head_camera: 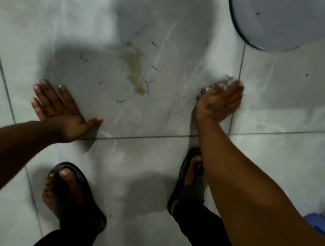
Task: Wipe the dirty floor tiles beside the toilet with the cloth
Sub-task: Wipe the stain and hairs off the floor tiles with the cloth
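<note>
A yellowish-brown smear (135,68) with dark hair strands and blue scribble marks lies on the pale marbled floor tile (87,25). My right hand (219,101) presses a crumpled whitish cloth (229,82) on the floor to the right of the smear, near a grout line; the hand is blurred and covers most of the cloth. My left hand (62,110) rests flat on the tile to the left of the smear, fingers spread, holding nothing. The white toilet base (284,21) stands at the top right.
My two feet in dark sandals, one (74,193) at the left and the other (189,175) under the right forearm, stand on the near tiles. A blue object (321,225) sits at the right edge. Dark shadows fall across the left and upper tiles.
</note>
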